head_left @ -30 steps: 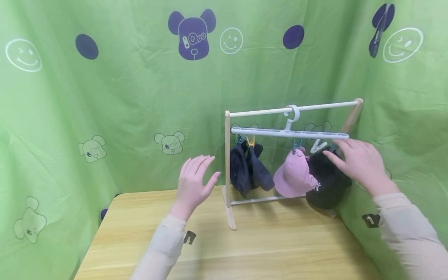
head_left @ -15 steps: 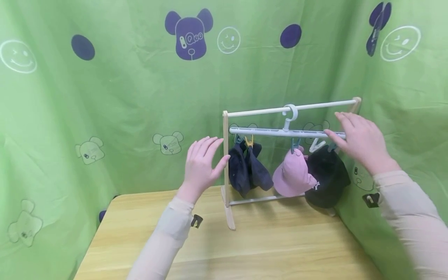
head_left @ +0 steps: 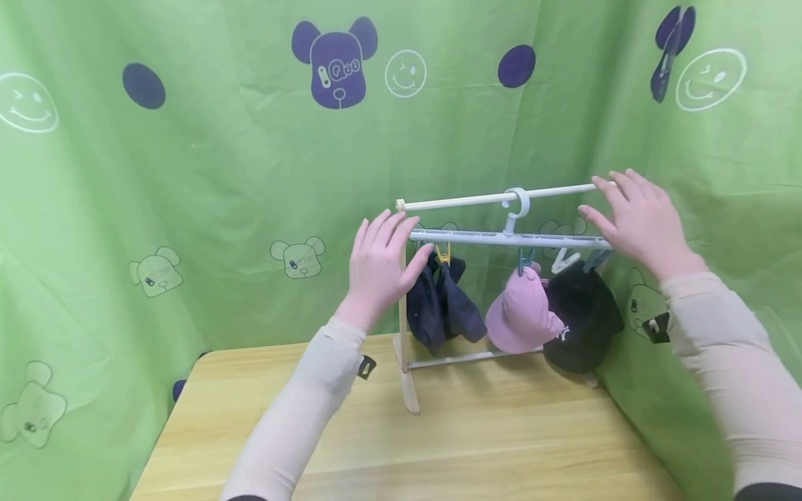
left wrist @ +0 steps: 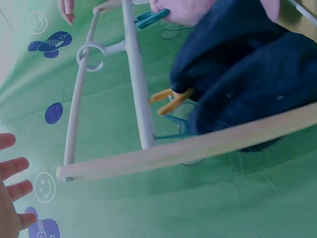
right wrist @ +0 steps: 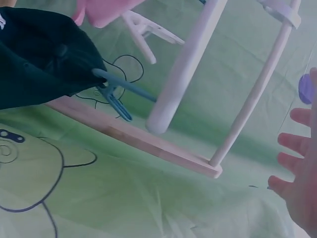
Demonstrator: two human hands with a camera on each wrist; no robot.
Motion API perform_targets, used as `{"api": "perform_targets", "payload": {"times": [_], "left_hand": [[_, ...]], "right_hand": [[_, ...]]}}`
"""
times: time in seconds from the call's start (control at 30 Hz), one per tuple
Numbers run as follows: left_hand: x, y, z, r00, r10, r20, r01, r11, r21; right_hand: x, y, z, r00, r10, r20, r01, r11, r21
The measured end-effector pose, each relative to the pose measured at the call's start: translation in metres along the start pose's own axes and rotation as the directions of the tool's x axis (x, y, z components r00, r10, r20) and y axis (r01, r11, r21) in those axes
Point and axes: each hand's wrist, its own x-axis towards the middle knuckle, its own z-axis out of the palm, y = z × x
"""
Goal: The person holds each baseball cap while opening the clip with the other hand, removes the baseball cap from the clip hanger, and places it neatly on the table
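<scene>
Three caps (head_left: 521,312), five clips (head_left: 444,255) (one hanger (head_left: 482,238))

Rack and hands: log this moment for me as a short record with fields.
Rack: standing on the table
Hanger: hooked over the rack's top rail
Hanging below: navy fabric, pink cap, black cap
Yellow clip: on the navy fabric
Left hand: near the rack's left end, holding nothing
Right hand: near its right end, holding nothing

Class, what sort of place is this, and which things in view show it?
Probably a makeshift, curtained-off booth indoors: a green printed curtain hangs behind and on both sides of a wooden table, where a rack bears a hanger with clipped caps.
</scene>
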Motion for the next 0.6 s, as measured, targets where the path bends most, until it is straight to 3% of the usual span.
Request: {"api": "perform_targets", "payload": {"times": [0.2,0.33,0.43,0.6], "left_hand": [[0.022,0.008,0.005,0.996,-0.067,0.055,0.066,0.997,0.03],[0.036,0.012,0.008,0.984,-0.113,0.138,0.104,0.992,0.066],[0.046,0.014,0.013,0.966,-0.15,0.21,0.13,0.986,0.103],[0.062,0.018,0.022,0.922,-0.208,0.327,0.163,0.974,0.158]], "right_hand": [[0.015,0.012,0.001,0.994,0.042,0.098,-0.045,0.999,0.03],[0.024,0.019,0.002,0.991,0.047,0.126,-0.053,0.998,0.044],[0.03,0.023,0.004,0.989,0.055,0.136,-0.062,0.997,0.047],[0.038,0.027,0.008,0.984,0.079,0.162,-0.09,0.994,0.06]]}}
